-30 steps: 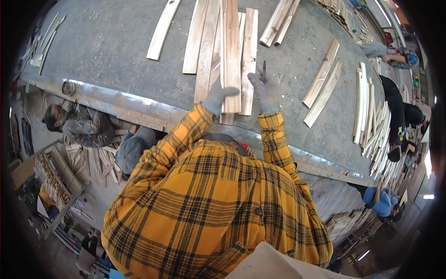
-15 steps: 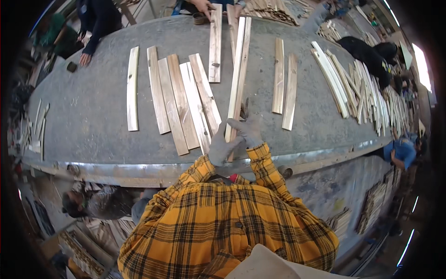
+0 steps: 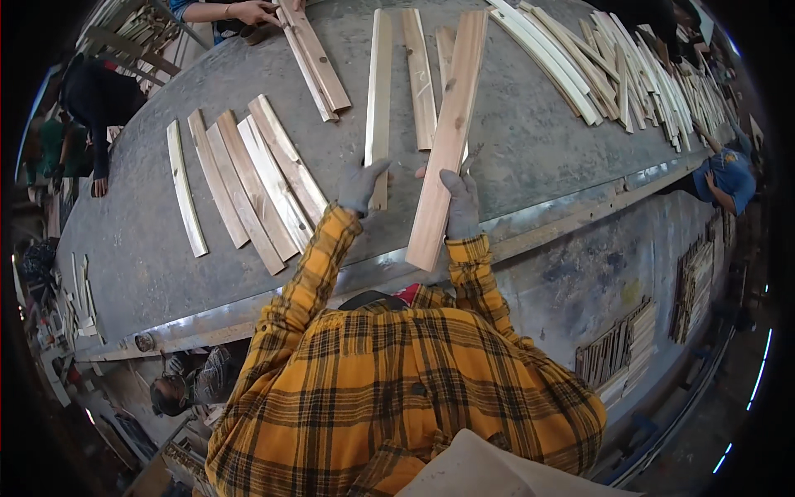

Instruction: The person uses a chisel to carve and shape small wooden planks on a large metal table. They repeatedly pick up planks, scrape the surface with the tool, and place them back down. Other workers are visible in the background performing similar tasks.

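Observation:
My left hand [image 3: 359, 187], in a grey glove, grips the near part of a narrow pale wooden slat [image 3: 378, 91] that points away from me. My right hand [image 3: 458, 197], gloved too, is closed on a wider pinkish-brown slat [image 3: 454, 108] with dark knots, tilted toward the upper right and lying over part of another board [image 3: 418, 58]. Both hands are above the near part of the grey table [image 3: 207, 290]. A row of several loose slats [image 3: 232, 182] lies to the left of my hands.
A co-worker's hand [image 3: 252, 12] holds slats [image 3: 319, 70] at the far edge; another person [image 3: 95, 103] leans at the left. A long pile of strips [image 3: 629, 70] covers the right end, beside a person in blue [image 3: 727, 178]. Someone in patterned clothing [image 3: 195, 377] is below the near edge.
My hands have moved apart from where they met on the slats: the left now has the pale one, the right the pinkish one, swung diagonal. The camera view has turned.

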Demonstrator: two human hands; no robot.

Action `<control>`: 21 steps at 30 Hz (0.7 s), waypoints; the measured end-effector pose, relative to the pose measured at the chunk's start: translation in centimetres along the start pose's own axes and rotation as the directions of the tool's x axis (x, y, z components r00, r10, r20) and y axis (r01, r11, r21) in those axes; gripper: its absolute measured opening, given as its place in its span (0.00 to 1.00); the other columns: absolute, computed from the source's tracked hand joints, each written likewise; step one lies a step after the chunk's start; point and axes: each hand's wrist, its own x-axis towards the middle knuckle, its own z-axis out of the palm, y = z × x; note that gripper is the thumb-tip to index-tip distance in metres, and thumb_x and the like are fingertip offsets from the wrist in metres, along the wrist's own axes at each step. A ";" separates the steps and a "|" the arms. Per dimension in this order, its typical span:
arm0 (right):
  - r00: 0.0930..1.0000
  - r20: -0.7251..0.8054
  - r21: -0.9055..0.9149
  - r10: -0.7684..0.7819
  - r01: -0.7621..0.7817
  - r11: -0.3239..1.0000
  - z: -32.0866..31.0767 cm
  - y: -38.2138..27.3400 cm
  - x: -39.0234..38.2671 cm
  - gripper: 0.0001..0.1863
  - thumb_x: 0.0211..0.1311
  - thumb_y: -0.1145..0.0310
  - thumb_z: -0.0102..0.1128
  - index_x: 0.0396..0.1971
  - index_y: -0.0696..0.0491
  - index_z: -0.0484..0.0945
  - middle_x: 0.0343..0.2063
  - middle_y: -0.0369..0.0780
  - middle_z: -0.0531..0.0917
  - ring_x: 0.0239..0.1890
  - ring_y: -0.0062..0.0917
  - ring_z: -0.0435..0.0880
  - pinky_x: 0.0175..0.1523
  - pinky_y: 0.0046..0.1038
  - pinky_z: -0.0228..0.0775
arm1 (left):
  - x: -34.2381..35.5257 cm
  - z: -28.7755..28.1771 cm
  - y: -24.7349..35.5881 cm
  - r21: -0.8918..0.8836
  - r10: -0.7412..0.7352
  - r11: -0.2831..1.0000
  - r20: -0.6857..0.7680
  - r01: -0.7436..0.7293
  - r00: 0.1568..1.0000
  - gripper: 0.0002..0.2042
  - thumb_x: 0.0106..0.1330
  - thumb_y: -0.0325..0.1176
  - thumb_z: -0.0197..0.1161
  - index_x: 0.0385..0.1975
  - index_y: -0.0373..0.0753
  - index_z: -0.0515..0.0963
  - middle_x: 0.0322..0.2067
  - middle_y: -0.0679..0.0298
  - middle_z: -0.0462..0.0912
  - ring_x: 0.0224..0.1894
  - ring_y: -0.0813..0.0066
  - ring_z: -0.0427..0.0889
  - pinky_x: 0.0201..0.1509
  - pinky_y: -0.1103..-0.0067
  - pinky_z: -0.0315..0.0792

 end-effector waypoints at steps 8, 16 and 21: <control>0.957 -0.278 -0.020 -0.083 0.081 0.997 1.3 3.3 2.6 0.18 0.63 0.62 0.61 0.48 0.58 0.75 0.28 0.34 0.79 0.27 0.18 0.78 0.31 0.22 0.71 | -4.2 1.8 0.5 0.275 0.160 0.928 0.314 -0.251 0.936 0.39 0.56 0.39 0.70 0.66 0.33 0.59 0.43 0.52 0.77 0.41 0.66 0.81 0.44 0.75 0.76; 0.999 -0.033 -0.645 -0.042 0.011 0.764 6.3 9.6 -2.3 0.24 0.64 0.54 0.60 0.51 0.56 0.73 0.35 0.45 0.81 0.36 0.31 0.82 0.41 0.31 0.75 | -14.0 -6.0 0.0 0.188 -0.147 0.976 0.193 0.110 0.970 0.44 0.40 0.18 0.50 0.68 0.38 0.58 0.27 0.64 0.71 0.20 0.81 0.71 0.17 0.86 0.65; 0.990 -0.061 -0.779 -0.128 0.033 0.626 3.7 6.1 -6.0 0.27 0.58 0.61 0.65 0.54 0.56 0.69 0.35 0.41 0.81 0.34 0.32 0.82 0.42 0.35 0.77 | -14.1 -10.4 -3.7 0.250 -0.187 0.961 0.274 0.118 0.943 0.44 0.38 0.18 0.51 0.68 0.37 0.60 0.31 0.65 0.71 0.33 0.77 0.72 0.31 0.86 0.69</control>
